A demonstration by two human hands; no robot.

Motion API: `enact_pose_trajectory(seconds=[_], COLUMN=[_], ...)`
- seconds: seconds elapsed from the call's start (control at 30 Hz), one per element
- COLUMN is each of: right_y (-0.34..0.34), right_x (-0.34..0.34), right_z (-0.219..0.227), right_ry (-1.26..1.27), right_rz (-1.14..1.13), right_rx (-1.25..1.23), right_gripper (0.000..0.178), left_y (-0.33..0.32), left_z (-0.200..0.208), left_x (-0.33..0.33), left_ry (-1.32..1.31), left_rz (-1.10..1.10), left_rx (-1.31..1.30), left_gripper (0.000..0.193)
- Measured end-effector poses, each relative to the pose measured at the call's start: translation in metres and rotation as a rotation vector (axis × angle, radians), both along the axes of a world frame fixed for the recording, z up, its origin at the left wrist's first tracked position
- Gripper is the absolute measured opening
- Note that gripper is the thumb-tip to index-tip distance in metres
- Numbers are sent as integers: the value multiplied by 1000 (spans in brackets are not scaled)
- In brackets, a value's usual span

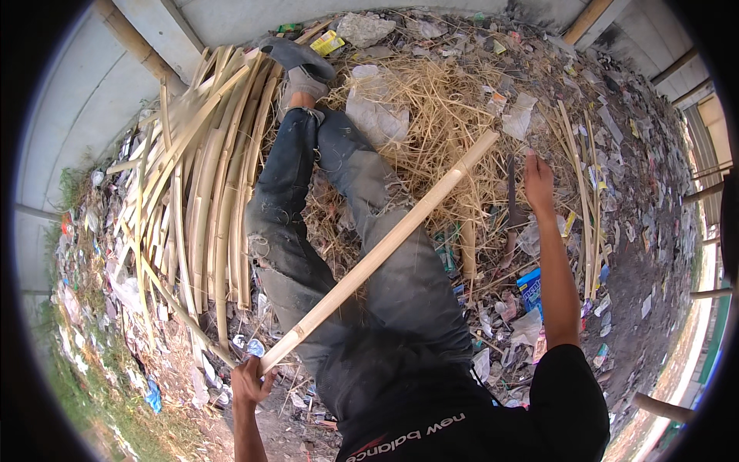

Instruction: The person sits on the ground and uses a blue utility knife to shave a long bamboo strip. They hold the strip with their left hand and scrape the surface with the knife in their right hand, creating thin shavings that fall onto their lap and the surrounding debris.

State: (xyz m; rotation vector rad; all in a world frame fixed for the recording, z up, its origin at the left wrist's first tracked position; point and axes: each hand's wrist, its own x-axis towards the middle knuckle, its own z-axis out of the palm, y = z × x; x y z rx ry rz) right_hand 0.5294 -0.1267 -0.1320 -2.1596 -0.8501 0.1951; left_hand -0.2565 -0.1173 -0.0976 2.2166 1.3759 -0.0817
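A long split bamboo strip (385, 246) slants across my lap, from lower left to upper right. My left hand (250, 383) is closed around its near end. Beyond the strip's far end, my right hand (539, 181) hovers apart from it; its fingers look loosely extended, and I see nothing in them. Just left of that hand a dark machete-like blade (512, 192) with a brownish handle lies on the ground. My legs in worn dark trousers stretch forward beneath the strip.
Many bamboo strips (208, 200) lie piled to my left. Straw-like shavings (439, 100) cover the ground ahead, and thinner strips (577, 192) lie at the right. Litter is strewn around, including a blue packet (531, 289). A pale wall (69, 92) stands at the far left.
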Motion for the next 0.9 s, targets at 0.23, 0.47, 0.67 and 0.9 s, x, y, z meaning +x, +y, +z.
enact_pose_trajectory(seconds=[0.23,0.47,0.67,0.9], right_y=[7,-12,-22,-17], right_x=[-151,-218,-244,-258], right_z=[29,22,3,5], right_ry=[-60,-30,-48,-103], right_rz=[432,712,712,703], right_rx=[-170,-427,-395,-378], right_gripper=[53,54,52,52], left_y=[7,17,33,30], left_z=[8,13,11,7], left_x=[109,221,273,249], left_ry=[-121,-108,-140,-147], left_rz=[32,46,44,16], left_rx=[39,36,64,62], left_gripper=[52,56,56,53])
